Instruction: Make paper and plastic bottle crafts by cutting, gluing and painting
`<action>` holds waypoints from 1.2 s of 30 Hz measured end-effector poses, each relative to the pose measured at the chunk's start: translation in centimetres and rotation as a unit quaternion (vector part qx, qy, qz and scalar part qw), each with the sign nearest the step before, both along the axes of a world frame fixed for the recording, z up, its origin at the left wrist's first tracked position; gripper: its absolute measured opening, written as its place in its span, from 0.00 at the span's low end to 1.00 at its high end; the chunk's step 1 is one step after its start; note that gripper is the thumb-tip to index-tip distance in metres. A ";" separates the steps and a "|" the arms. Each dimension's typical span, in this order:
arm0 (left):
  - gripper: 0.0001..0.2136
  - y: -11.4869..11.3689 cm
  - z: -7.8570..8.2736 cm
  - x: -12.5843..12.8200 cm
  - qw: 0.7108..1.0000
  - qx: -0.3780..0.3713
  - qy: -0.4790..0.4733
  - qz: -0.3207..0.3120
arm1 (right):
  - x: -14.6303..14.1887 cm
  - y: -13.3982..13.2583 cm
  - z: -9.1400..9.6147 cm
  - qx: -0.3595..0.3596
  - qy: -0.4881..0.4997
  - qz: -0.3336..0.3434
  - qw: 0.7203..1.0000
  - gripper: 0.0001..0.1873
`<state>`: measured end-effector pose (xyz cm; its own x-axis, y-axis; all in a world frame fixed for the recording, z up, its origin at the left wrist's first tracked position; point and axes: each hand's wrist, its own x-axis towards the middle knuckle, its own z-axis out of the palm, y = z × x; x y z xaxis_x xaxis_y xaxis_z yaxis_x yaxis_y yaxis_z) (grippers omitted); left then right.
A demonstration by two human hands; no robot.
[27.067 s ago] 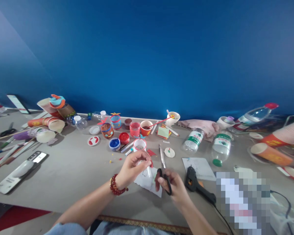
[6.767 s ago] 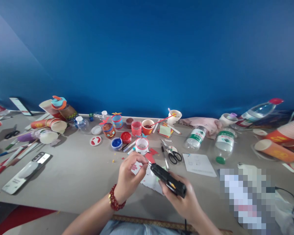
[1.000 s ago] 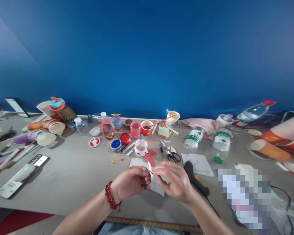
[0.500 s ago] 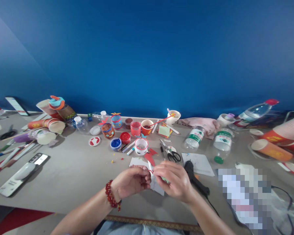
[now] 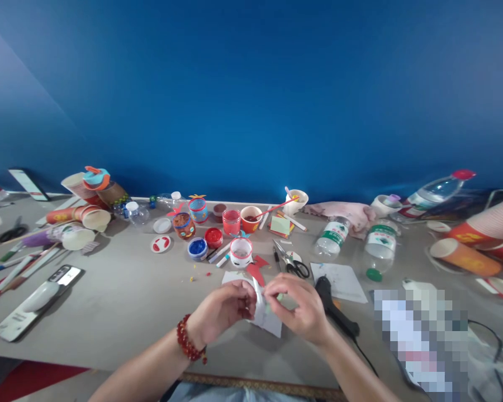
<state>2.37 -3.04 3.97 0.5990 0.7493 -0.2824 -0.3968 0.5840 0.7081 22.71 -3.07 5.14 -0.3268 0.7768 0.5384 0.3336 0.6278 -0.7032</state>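
My left hand [image 5: 225, 308], with a red bead bracelet on the wrist, and my right hand [image 5: 298, 306] meet over the near middle of the grey table [image 5: 121, 301]. Both are closed in a pinch on a small white and red paper piece [image 5: 257, 290] held upright between them. Under the hands lies a white paper scrap [image 5: 267, 322]. The black glue gun [image 5: 335, 309] lies just right of my right hand, untouched. Black-handled scissors [image 5: 292, 264] lie beyond the hands.
Paint pots in red [image 5: 213, 237] and blue [image 5: 197, 247], decorated cups [image 5: 240, 251], markers, plastic bottles [image 5: 379, 244], stacked paper cups [image 5: 490, 228], a paper sheet [image 5: 338, 281] and a phone [image 5: 36, 295] crowd the table. A blue wall stands behind.
Earlier my right hand held scissors, then the glue gun; both now lie on the table. Over the last second both hands stay pinched on the paper piece, shifting only slightly.
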 end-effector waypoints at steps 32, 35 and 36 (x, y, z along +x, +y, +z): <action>0.17 5.4 -1.2 -0.4 0.901 0.298 0.207 0.238 | -1.3 3.0 0.1 -0.428 0.230 0.019 0.874 0.09; 0.19 4.8 -1.0 0.5 0.951 0.197 0.116 0.209 | -1.9 3.4 0.4 -0.453 0.211 0.032 0.866 0.07; 0.20 4.7 -1.0 0.7 0.960 0.171 0.101 0.198 | -2.1 3.6 0.4 -0.457 0.205 0.034 0.865 0.06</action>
<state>3.12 1.64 2.96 0.2071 0.9764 -0.0607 -0.3736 0.1363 0.9175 20.66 0.49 5.55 -0.3152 0.9256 -0.2097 -0.0768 -0.2452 -0.9664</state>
